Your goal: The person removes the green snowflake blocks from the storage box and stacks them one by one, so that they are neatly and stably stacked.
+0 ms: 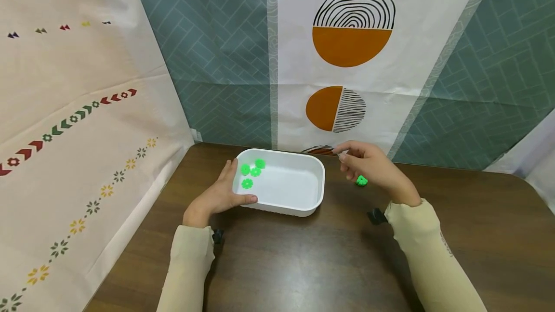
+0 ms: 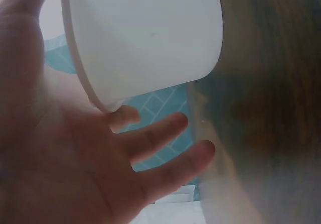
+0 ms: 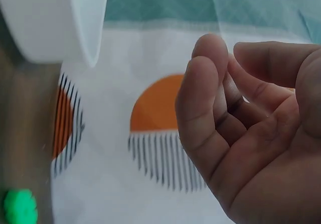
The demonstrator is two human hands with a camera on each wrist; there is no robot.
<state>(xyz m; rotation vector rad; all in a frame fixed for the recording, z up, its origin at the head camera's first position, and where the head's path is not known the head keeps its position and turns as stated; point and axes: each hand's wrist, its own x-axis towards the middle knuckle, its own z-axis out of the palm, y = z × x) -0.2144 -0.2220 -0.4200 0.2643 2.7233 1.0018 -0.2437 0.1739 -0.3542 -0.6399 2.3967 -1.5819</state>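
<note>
A white tray (image 1: 290,184) stands on the table with several green flower-shaped pieces (image 1: 247,184) at its left end. My left hand (image 1: 214,197) holds that end, thumb along the near rim and fingers at the left side. In the left wrist view the left hand (image 2: 100,148) is at the tray (image 2: 145,33), its lower fingers spread. My right hand (image 1: 370,163) is raised right of the tray, fingers bent. In the right wrist view a small gap parts the right hand's (image 3: 266,133) thumb from its fingertips, with no piece visible there.
Another green piece (image 1: 362,181) lies on the brown table (image 1: 286,259), below and partly behind the right hand; it also shows at the lower left of the right wrist view (image 3: 21,207). Patterned cloths (image 1: 217,61) hang behind the table and along its left side.
</note>
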